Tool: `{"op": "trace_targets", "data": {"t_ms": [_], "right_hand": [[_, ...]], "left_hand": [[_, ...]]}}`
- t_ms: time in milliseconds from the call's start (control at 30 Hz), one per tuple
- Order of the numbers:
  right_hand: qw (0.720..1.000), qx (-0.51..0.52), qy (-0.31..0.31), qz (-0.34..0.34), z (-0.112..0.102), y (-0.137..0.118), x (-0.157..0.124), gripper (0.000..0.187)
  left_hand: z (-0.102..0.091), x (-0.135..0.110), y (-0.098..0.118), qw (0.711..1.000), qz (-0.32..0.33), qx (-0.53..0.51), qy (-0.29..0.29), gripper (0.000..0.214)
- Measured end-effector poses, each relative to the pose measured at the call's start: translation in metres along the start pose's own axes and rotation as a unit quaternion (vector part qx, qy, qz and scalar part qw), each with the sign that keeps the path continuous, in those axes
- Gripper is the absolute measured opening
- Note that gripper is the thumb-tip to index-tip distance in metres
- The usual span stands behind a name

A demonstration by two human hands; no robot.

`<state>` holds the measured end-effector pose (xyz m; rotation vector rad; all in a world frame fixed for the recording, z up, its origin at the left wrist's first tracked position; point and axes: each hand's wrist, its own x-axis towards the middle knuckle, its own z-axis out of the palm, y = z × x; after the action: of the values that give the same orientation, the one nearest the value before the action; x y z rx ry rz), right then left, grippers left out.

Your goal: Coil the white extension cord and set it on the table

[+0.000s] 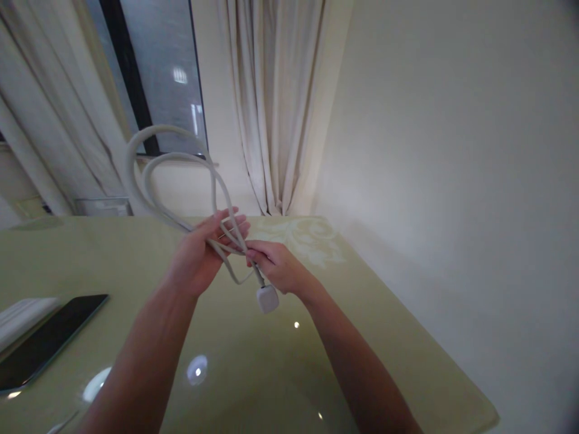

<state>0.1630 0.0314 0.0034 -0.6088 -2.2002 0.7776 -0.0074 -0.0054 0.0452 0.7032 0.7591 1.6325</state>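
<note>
A long white power cable (131, 163) is gathered in loose loops above the table, the larger loops rising to the upper left. Those loops rest across the palm of my left hand (199, 252), between thumb and fingers, with the fingertips stretched out loosely. My right hand (279, 265) pinches the cable's strands between thumb and fingers, just right of the left fingertips. Below the right fingers hangs a white block-shaped plug (268, 299) at the cable's end. A thin strand sags under the two hands.
The table (253, 374) has a pale green, glossy top that reflects lights. A dark tablet-like slab (49, 340) lies at the left, beside a white object (27, 316). A wall (452, 181) runs along the right edge. Curtains (275, 108) and a window (165, 66) stand behind.
</note>
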Motion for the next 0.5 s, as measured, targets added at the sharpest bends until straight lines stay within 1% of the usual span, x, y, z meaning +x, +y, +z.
{"op": "trace_targets", "data": {"t_ms": [67, 100, 133, 167, 200, 267, 300, 333, 367, 400, 433, 467, 500], "right_hand": [[1.0, -0.017, -0.01, -0.001, 0.001, 0.002, 0.001, 0.022], [1.0, -0.027, -0.003, -0.001, 0.001, 0.002, 0.002, 0.018], [0.999, -0.038, 0.02, -0.001, 0.003, 0.002, 0.002, 0.013], [0.997, -0.049, 0.059, -0.003, 0.004, 0.0, 0.002, 0.011], [0.992, -0.055, 0.109, -0.004, 0.005, -0.003, 0.002, 0.013], [0.979, -0.033, 0.202, 0.003, 0.009, -0.014, -0.001, 0.014], [0.976, 0.002, 0.217, 0.018, 0.011, -0.021, -0.003, 0.018], [0.978, 0.053, 0.196, 0.041, 0.015, -0.028, -0.006, 0.031], [0.982, 0.106, 0.141, 0.069, 0.019, -0.034, -0.009, 0.046], [0.982, 0.147, 0.067, 0.098, 0.024, -0.039, -0.011, 0.057], [0.979, 0.167, -0.003, 0.121, 0.029, -0.041, -0.013, 0.065], [0.976, 0.164, -0.049, 0.136, 0.035, -0.041, -0.014, 0.069], [0.977, 0.151, -0.063, 0.139, 0.042, -0.038, -0.013, 0.069]], "left_hand": [[0.002, 0.002, -0.006, 1.0, 0.014, -0.02, -0.006, 0.017], [0.002, 0.003, -0.008, 0.999, 0.024, -0.039, -0.007, 0.017], [0.001, 0.005, -0.01, 0.998, 0.034, -0.06, -0.004, 0.022], [0.001, 0.006, -0.012, 0.996, 0.045, -0.081, 0.006, 0.031], [0.0, 0.008, -0.013, 0.993, 0.058, -0.097, 0.024, 0.04], [-0.002, 0.011, -0.013, 0.987, 0.081, -0.117, 0.072, 0.051], [-0.003, 0.012, -0.013, 0.983, 0.093, -0.122, 0.097, 0.053], [-0.003, 0.012, -0.012, 0.979, 0.105, -0.125, 0.12, 0.053], [-0.002, 0.012, -0.012, 0.975, 0.116, -0.127, 0.137, 0.052], [0.0, 0.011, -0.011, 0.972, 0.128, -0.13, 0.146, 0.051], [0.002, 0.009, -0.01, 0.97, 0.139, -0.133, 0.147, 0.051], [0.004, 0.005, -0.009, 0.969, 0.15, -0.138, 0.142, 0.051], [0.007, 0.002, -0.009, 0.968, 0.157, -0.144, 0.134, 0.051]]}}
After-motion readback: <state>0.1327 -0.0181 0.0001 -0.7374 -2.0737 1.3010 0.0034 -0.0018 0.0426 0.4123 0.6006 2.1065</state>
